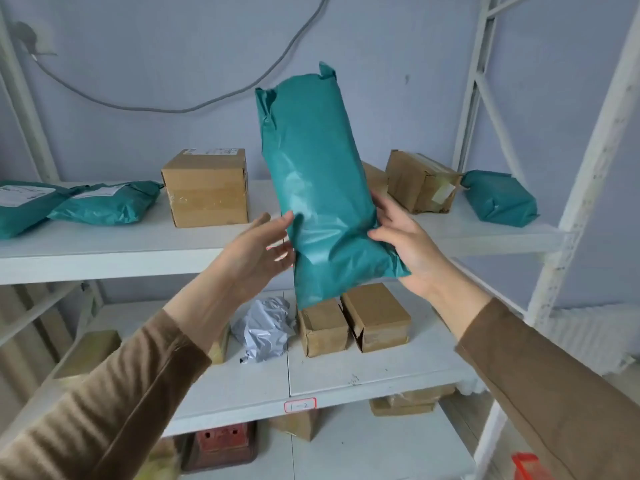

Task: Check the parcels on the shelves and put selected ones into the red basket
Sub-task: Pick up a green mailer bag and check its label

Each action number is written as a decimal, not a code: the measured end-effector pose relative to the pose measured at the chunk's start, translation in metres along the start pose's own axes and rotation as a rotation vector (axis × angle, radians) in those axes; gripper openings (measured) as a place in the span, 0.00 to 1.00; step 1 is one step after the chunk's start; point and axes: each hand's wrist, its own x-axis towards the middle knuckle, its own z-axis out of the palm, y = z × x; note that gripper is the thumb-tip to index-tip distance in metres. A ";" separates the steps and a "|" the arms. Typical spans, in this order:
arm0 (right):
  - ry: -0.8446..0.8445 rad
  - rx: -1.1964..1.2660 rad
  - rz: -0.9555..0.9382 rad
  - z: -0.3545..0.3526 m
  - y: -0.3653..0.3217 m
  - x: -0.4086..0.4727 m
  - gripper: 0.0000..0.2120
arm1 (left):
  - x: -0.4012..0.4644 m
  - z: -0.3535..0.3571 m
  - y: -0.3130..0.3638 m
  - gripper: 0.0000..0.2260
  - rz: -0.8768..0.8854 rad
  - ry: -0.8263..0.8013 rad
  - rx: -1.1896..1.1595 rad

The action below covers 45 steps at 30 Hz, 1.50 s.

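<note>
A long teal plastic mailer parcel (317,188) stands upright in front of the top shelf (104,251), held between both hands. My right hand (408,244) grips its lower right edge, thumb in front and fingers behind. On its lower left side my left hand (258,249) rests with the fingers spread against the plastic. A red corner at the bottom right edge of the view looks like the red basket (526,465); most of it is out of frame.
The top shelf holds teal mailers (104,204) at the left, a cardboard box (207,187), a taped box (420,181) and another teal parcel (498,197). The middle shelf (374,372) carries two small boxes (353,322) and a crumpled grey bag (263,327). White uprights (585,188) frame the right side.
</note>
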 end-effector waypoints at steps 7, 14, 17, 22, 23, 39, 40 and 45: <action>-0.130 0.084 0.147 -0.024 0.017 -0.112 0.31 | -0.101 0.014 -0.050 0.42 -0.045 -0.200 0.195; -0.037 -0.298 0.152 -0.024 0.021 -0.154 0.22 | -0.145 0.026 -0.091 0.22 -0.074 -0.071 0.038; 0.135 -0.446 0.137 -0.030 0.023 -0.162 0.16 | -0.154 0.028 -0.097 0.24 0.045 0.037 0.152; 0.167 -0.076 0.425 -0.044 0.035 -0.175 0.14 | -0.157 0.015 -0.096 0.28 0.580 0.046 1.240; 0.190 -0.018 0.467 -0.042 0.033 -0.185 0.12 | -0.158 0.016 -0.096 0.30 0.742 0.035 1.500; -0.236 -0.077 0.490 0.009 0.028 -0.201 0.20 | -0.131 -0.040 -0.156 0.40 1.212 -0.018 1.610; -0.199 -0.100 0.453 0.011 0.031 -0.198 0.23 | -0.129 -0.040 -0.158 0.42 1.162 -0.029 1.618; -0.089 -0.098 0.285 0.004 0.043 -0.187 0.26 | -0.134 -0.024 -0.162 0.40 0.821 0.010 1.275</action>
